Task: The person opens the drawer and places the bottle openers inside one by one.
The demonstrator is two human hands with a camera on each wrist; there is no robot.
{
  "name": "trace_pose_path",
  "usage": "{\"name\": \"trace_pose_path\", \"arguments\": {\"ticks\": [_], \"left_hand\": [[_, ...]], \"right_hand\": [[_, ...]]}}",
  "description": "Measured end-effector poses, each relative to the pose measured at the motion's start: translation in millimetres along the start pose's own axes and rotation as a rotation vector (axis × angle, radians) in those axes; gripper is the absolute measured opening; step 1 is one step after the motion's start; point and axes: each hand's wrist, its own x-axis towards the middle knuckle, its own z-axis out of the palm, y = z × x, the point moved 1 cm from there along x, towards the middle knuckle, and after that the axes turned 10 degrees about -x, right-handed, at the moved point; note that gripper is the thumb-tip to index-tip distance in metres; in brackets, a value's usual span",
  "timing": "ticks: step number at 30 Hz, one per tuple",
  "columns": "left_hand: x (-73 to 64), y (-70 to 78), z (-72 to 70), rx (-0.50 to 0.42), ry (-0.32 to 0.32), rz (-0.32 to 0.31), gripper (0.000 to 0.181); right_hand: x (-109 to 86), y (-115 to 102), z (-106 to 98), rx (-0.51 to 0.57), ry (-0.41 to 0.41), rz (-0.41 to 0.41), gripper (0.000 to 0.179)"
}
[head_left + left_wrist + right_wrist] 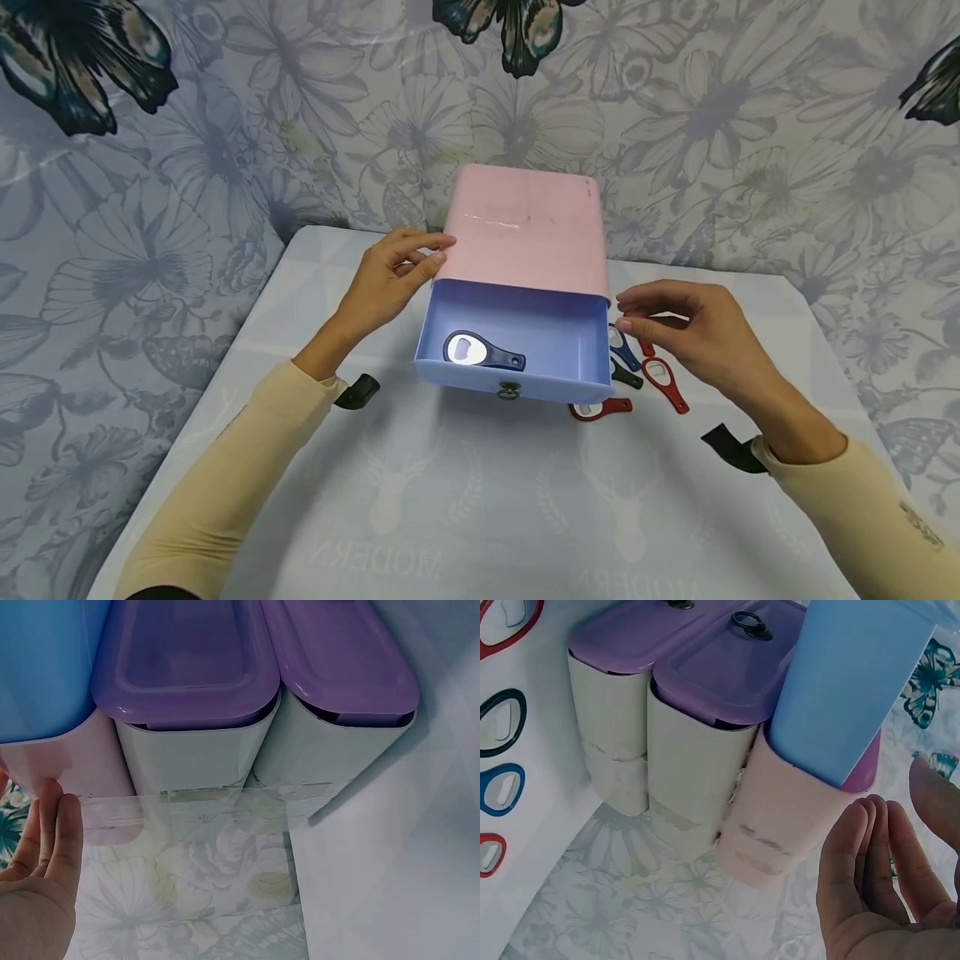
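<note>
left hand (393,273) points inward, fingers extended; right hand (697,332) angles inward, thumb apart from its slightly bent fingers.

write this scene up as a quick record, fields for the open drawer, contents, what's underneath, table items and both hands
open drawer: blue drawer, pulled out of the pink case
front fitting: ring pull
contents: one dark bottle opener, toward the left
underneath: two purple drawers, pushed into pale cases
on table: red openers, a blue opener and a black opener, right of the drawer
left hand: fingertips at the pink case's left side
right hand: near its right side, contact unclear
</note>
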Motion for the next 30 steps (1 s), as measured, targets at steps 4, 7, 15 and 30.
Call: {"name": "trace_pose_path", "arguments": {"ticks": [4, 7, 15, 30], "left_hand": [[-0.1, 0.5, 0.1, 0.017, 0.001, -0.014, 0.03], [-0.3, 0.7, -0.4, 0.027, 0.001, -0.018, 0.031], [0.6, 2.1, 0.5, 0.022, 0.001, -0.001, 0.031], [1.0, -0.7, 2.1, 0.002, 0.007, 0.002, 0.031]], "right_hand": [[-1.1, 11.2, 0.6, 0.013, -0.017, 0.025, 0.026], [-1.4, 22.5, 3.5, 0.036, -0.059, 0.027, 0.028], [-2.3, 59.7, 16.1, 0.048, -0.149, 0.053, 0.032], [-5.3, 106.8, 46.4, 0.093, -0.288, 0.113, 0.039]]}}
